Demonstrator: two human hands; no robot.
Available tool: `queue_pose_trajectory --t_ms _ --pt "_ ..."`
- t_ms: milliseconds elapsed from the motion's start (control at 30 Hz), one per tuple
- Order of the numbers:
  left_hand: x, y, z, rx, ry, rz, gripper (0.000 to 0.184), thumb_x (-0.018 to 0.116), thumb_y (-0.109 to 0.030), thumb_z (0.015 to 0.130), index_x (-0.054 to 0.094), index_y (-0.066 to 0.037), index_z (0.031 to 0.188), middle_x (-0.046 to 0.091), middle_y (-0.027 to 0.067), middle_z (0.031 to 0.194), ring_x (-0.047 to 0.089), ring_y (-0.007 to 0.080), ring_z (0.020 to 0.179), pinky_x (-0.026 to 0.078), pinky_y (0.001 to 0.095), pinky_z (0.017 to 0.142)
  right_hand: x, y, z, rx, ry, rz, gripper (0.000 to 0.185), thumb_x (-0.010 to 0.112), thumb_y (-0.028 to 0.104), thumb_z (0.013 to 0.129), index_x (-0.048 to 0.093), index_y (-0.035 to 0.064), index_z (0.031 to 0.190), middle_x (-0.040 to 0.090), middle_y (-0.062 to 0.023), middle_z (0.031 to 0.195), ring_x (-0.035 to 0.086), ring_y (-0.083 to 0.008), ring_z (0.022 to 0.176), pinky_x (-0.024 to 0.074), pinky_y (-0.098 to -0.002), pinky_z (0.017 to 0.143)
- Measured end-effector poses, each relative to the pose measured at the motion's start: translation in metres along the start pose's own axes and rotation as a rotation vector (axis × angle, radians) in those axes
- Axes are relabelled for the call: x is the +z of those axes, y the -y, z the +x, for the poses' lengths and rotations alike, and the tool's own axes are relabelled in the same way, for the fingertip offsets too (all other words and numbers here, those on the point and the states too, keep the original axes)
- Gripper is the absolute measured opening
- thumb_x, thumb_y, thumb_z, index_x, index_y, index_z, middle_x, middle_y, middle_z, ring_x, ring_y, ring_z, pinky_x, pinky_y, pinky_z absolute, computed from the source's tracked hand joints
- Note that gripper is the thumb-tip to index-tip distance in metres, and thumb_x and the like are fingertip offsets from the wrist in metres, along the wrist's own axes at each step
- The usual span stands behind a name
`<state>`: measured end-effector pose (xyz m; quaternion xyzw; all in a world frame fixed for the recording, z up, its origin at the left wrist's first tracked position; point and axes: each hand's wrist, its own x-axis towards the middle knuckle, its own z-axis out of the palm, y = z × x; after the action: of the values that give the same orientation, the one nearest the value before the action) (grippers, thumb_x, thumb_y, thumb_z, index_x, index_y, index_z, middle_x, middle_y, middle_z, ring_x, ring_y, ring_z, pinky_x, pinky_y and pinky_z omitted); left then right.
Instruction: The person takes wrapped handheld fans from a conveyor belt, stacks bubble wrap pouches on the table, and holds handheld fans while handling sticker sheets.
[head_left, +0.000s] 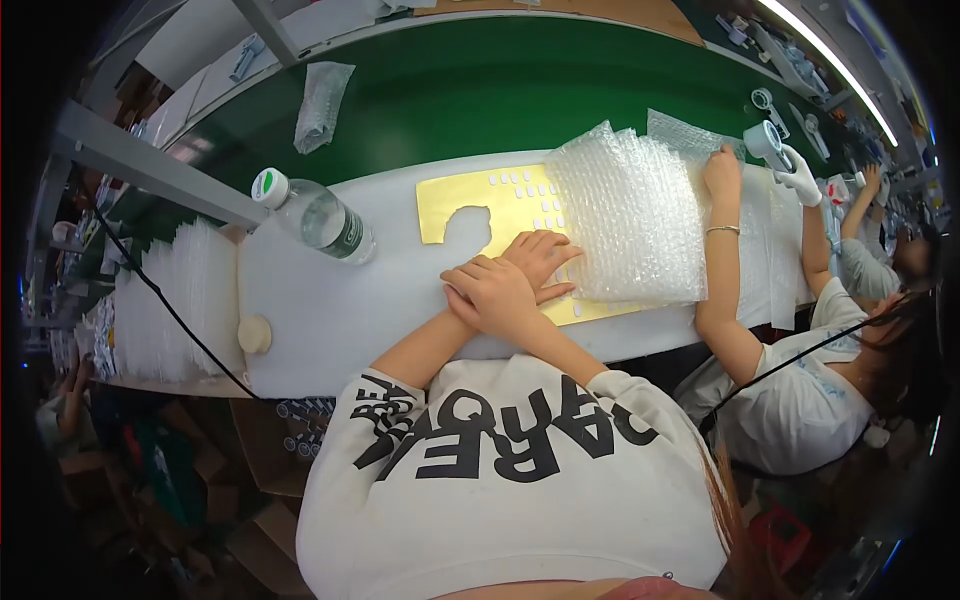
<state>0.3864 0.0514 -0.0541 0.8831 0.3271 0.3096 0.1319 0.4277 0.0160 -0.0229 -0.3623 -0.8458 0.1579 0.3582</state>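
– Green worktop [430,110] behind, white mat [310,335] in front. What does the head view show on the mat?

– Yellow sheet [445,195] with white stickers [540,222] and a ragged notch. Bubble wrap [630,210] overlaps its right side; a bottle [325,225] is to the left.

– How would you handle the sheet?

– Lightly, I'd say: palms flat, fingertips off the stickers, wrap lifted by an edge rather than dragged.

– And the hands?

– Forearms crossed. The left hand [538,258] lies palm down on the sheet, fingers loosely spread toward the wrap; I can't tell if they touch it. The right hand [498,292] drapes over the left wrist, fingers relaxed, gripping nothing. Past the wrap, a co-worker's gloved hand [798,178] holds a device [765,142].
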Motion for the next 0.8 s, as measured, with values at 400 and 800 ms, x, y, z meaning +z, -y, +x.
queue_pose_trajectory --t_ms 400,800 --pt "-0.003 0.017 0.004 -0.193 -0.127 0.274 0.037 0.06 -0.026 0.078 0.05 -0.005 0.107 0.047 0.0095 0.109 0.045 0.0226 0.1 0.033 0.0324 0.087 0.007 -0.01 -0.004 -0.163 -0.237 0.067 0.015 0.061 0.007 0.068 0.063 0.0074 0.083 0.062 -0.0012 0.078 0.059 -0.0169 0.078 0.0455 -0.0286 0.072" --pt "-0.006 0.022 0.01 -0.243 -0.15 0.308 0.027 0.064 -0.019 0.074 0.056 -0.008 0.097 0.05 0.0064 0.106 0.049 0.0207 0.096 0.036 0.0318 0.084 0.007 -0.014 0.001 -0.125 -0.194 0.118 0.014 0.062 0.006 0.067 0.063 0.0066 0.08 0.063 -0.001 0.078 0.056 -0.0165 0.075 0.0434 -0.0284 0.076"
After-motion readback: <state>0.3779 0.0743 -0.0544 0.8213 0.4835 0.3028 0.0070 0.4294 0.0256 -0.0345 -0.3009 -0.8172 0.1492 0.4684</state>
